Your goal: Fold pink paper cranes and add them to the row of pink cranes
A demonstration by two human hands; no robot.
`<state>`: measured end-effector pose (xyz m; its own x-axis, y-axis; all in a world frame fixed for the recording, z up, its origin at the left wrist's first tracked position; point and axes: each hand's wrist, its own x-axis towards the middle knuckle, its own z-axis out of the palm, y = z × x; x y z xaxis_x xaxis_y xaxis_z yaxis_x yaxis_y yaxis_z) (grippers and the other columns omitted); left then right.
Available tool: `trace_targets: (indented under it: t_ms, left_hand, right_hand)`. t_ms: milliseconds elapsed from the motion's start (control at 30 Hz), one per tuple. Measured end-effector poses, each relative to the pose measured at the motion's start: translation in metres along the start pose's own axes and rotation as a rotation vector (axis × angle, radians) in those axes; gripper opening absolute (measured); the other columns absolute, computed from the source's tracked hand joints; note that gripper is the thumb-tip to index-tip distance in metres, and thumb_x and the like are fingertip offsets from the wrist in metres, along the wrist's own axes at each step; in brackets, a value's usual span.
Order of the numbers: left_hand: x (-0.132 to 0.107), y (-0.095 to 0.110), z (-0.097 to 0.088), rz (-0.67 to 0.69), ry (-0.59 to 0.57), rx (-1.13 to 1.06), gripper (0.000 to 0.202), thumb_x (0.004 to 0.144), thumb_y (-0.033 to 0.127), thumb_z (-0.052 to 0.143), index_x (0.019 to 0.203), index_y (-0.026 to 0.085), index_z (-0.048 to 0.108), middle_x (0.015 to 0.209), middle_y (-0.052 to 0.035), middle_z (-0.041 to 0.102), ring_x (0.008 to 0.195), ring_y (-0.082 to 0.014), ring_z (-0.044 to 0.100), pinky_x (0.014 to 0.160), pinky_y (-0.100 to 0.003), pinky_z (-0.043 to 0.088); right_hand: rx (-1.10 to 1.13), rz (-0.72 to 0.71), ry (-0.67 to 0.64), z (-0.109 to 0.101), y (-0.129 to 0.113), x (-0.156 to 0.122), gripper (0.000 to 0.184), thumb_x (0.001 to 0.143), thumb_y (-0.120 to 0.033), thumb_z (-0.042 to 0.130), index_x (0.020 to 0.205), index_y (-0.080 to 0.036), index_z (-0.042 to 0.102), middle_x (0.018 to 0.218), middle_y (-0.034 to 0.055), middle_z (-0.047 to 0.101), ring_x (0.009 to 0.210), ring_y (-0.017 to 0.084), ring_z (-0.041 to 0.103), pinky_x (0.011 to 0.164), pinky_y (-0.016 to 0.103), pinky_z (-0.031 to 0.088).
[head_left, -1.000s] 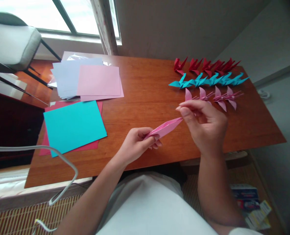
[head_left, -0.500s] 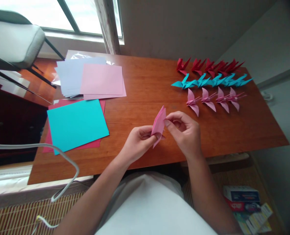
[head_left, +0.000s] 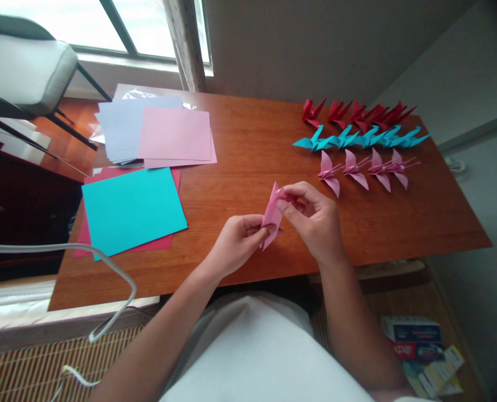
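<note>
Both hands hold a folded pink paper piece (head_left: 271, 215) just above the wooden table (head_left: 248, 184). My left hand (head_left: 235, 243) pinches its lower end. My right hand (head_left: 311, 218) pinches its upper edge from the right, thumb and fingers closed on the paper. To the right of my hands lies a row of pink paper cranes (head_left: 363, 170). Behind it runs a row of teal cranes (head_left: 361, 138), and behind that a row of red cranes (head_left: 357, 113).
On the left of the table lie a teal sheet (head_left: 133, 209) over red sheets, and a stack of pale pink (head_left: 175, 137) and lavender sheets. A grey chair (head_left: 22, 70) stands at far left. A white cable (head_left: 106, 268) hangs at the table's near left. Boxes (head_left: 420, 340) lie on the floor.
The pink piece went from lying long and flat between my hands to standing up short. My right hand moved left and down, closing in on my left hand, and now grips the upper edge.
</note>
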<state>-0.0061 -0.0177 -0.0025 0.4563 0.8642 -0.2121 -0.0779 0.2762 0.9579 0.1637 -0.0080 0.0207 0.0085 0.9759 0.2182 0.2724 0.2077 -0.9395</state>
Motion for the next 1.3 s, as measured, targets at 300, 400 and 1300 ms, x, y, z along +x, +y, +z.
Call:
trace_targets:
  t_ms: [300,400,1300]
  left_hand:
    - [0.002,-0.003,-0.003,0.043,0.081,-0.040,0.035,0.087,0.047,0.073,0.096,0.015,0.082,0.088,-0.0069,0.079,0.080,-0.0203,0.070,0.076,-0.027,0.051]
    - [0.003,-0.003,-0.003,0.054,0.157,-0.145,0.032,0.083,0.046,0.078,0.091,0.015,0.082,0.083,-0.0052,0.078,0.076,-0.0173,0.067,0.072,-0.025,0.050]
    - [0.000,0.001,-0.003,-0.019,0.021,-0.374,0.028,0.089,0.038,0.072,0.099,0.014,0.080,0.093,-0.0074,0.079,0.086,-0.0222,0.074,0.073,-0.025,0.054]
  right_hand:
    - [-0.027,-0.084,0.013,0.002,-0.007,0.003,0.003,0.087,-0.030,0.075,0.089,-0.029,0.077,0.082,-0.0004,0.063,0.075,0.015,0.057,0.063,0.029,0.047]
    - [-0.048,-0.147,-0.018,0.003,-0.014,-0.009,0.010,0.088,-0.027,0.074,0.093,-0.033,0.080,0.081,-0.0008,0.062,0.071,0.014,0.055,0.058,0.029,0.045]
    - [-0.291,-0.290,-0.155,0.000,0.000,0.004,0.014,0.089,-0.010,0.066,0.095,-0.023,0.068,0.088,0.0004,0.069,0.074,0.015,0.059,0.066,0.028,0.049]
